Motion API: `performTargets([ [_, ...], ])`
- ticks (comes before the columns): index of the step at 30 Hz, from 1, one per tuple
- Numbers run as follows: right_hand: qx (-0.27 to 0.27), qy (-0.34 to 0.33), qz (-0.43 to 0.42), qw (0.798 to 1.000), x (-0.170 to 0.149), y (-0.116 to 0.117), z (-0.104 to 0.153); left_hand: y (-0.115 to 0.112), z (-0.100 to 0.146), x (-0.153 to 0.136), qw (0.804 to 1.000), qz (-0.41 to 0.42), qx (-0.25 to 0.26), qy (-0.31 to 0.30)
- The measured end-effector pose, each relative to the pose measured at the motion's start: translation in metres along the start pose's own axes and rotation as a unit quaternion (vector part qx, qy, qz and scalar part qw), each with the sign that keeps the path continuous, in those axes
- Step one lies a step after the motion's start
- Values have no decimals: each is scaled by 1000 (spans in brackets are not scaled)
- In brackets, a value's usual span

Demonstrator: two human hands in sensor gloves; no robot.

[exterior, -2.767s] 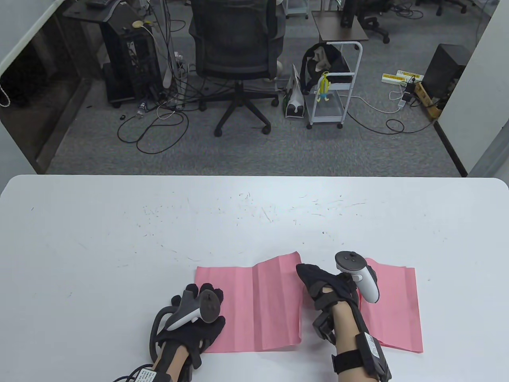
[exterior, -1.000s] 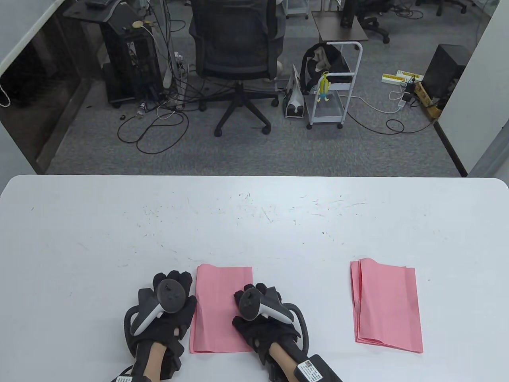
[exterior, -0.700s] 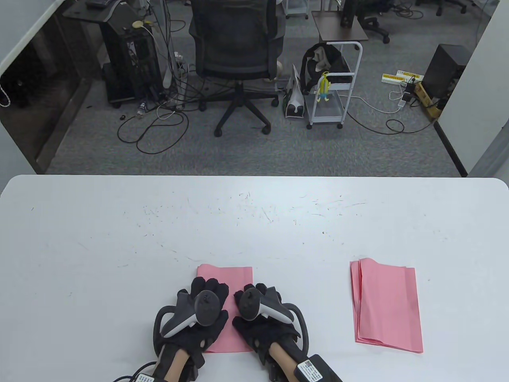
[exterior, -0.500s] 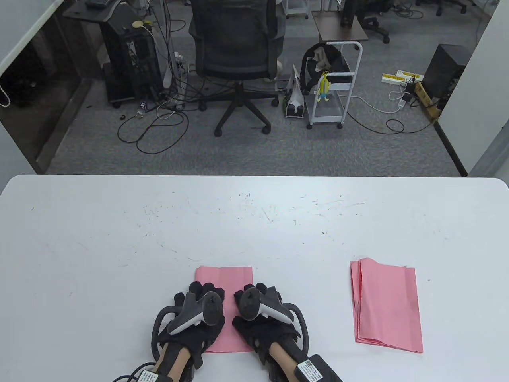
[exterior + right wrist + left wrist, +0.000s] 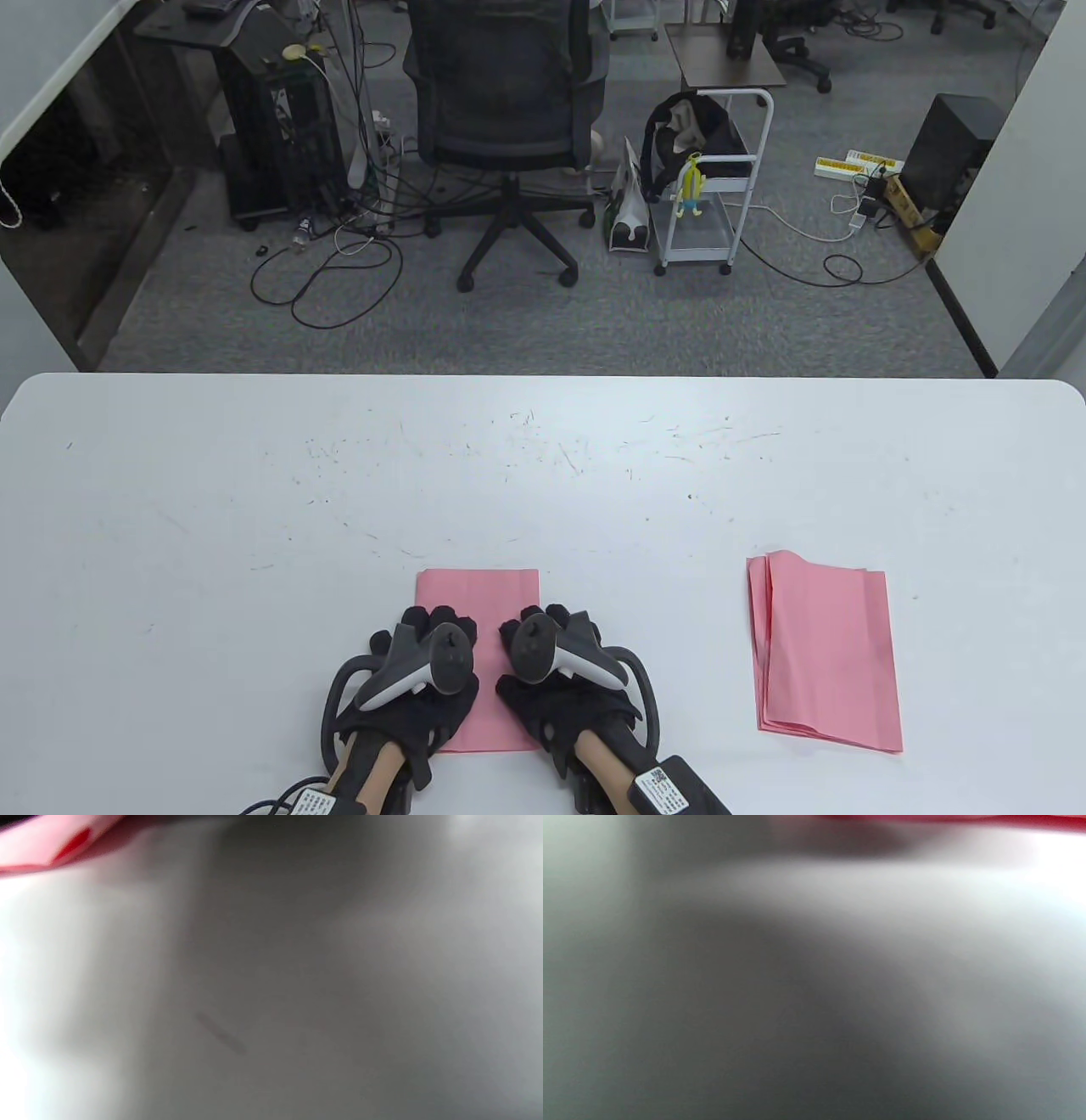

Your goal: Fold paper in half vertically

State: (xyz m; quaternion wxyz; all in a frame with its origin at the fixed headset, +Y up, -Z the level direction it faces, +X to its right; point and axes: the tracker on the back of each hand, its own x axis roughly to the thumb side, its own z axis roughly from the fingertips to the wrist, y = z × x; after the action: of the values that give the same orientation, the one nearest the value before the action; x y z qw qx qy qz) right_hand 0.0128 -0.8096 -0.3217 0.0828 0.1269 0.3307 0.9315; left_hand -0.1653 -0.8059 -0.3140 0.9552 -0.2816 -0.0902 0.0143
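Note:
A pink paper (image 5: pixel 479 587), folded in half, lies flat near the front edge of the white table (image 5: pixel 543 475). My left hand (image 5: pixel 424 628) rests palm down on the paper's left half. My right hand (image 5: pixel 551 628) rests palm down on its right edge. Both hands lie flat with fingers spread toward the far side. The near half of the paper is mostly hidden under them. Both wrist views are blurred; each shows only table surface and a strip of pink paper at the top edge (image 5: pixel 946 818) (image 5: pixel 42 844).
A stack of folded pink papers (image 5: pixel 827 654) lies on the table to the right of my right hand. Beyond the table's far edge stand an office chair (image 5: pixel 505 110) and a small white cart (image 5: pixel 713 187).
The wide paper was folded in half, right side over left. My left hand then moved from the table left of the paper onto its left half. My right hand has stayed still for the last second.

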Motion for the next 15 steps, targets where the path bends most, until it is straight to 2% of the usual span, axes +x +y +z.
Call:
performTargets([
  [8, -1, 2, -1, 1000, 0, -3, 1, 0, 0, 0, 1000, -1, 0, 0],
  [15, -62, -11, -21, 998, 4, -23, 25, 0, 0, 0, 1000, -1, 0, 0],
])
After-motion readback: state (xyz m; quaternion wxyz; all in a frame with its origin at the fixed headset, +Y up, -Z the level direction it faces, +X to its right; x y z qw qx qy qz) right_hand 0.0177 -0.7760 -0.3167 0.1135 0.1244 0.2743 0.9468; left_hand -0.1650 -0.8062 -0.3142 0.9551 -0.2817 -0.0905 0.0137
